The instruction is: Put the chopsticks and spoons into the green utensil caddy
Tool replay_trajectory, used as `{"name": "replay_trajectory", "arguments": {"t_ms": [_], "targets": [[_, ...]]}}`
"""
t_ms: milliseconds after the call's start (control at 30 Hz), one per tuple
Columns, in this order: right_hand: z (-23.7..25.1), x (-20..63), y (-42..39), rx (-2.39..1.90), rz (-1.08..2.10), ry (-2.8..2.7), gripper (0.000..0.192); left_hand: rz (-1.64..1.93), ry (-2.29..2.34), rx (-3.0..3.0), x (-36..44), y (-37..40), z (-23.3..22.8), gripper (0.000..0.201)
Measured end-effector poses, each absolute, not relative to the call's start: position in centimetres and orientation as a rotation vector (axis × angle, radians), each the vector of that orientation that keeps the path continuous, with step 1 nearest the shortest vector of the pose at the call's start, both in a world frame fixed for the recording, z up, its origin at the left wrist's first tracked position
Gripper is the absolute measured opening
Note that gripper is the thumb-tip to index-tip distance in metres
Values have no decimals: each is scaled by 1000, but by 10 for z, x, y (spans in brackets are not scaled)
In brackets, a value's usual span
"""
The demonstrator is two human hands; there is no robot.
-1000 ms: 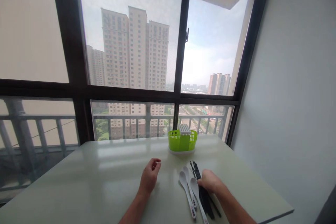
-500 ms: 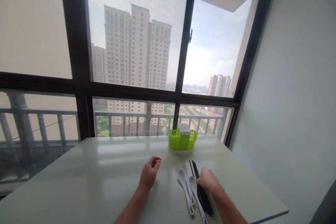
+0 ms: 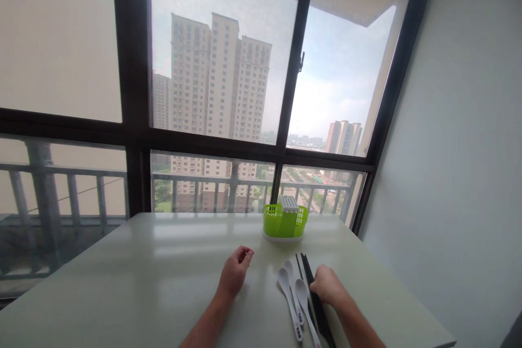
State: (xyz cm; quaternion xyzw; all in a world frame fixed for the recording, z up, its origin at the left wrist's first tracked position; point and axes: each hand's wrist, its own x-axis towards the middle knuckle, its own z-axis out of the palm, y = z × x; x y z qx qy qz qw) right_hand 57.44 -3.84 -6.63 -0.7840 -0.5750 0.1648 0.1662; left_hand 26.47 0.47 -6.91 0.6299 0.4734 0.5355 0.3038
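My left hand [image 3: 235, 272] rests on the pale table [image 3: 142, 277] with its fingers loosely curled and nothing in it. My right hand [image 3: 328, 286] lies palm down on a bundle of black chopsticks [image 3: 308, 269] at the table's right side; whether the fingers grip them is hidden. Three white spoons [image 3: 290, 288] lie side by side just left of the chopsticks, bowls pointing away from me. A lime-green cutlery holder [image 3: 285, 222] with a white slotted insert stands on a white base further back, near the window.
A large dark-framed window [image 3: 285, 92] runs along the table's far edge, with a balcony railing and tall buildings outside. A plain wall [image 3: 460, 147] closes the right side. The table's right edge [image 3: 411, 304] passes close to my right forearm.
The view has drifted a little, so everything sits slightly right and the chopsticks' near ends leave the frame. Both hands stay where they were on the table.
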Motion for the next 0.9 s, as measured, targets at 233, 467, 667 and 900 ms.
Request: {"name": "replay_trajectory", "arguments": {"t_ms": [233,467,667,900], "targets": [[-42,596,-41,-2148,711,-1538,13,1400,1252,1681,266,5,-70,34],[-3,629,-49,-1778,789,-1464,12,1379,1275,1700,264,5,-71,34],[24,625,-58,-1614,609,-1585,16,1342,1280,1736,268,0,-66,35],[10,607,-61,-1685,474,-1777,13,1298,1267,1809,270,-7,-62,34]]}}
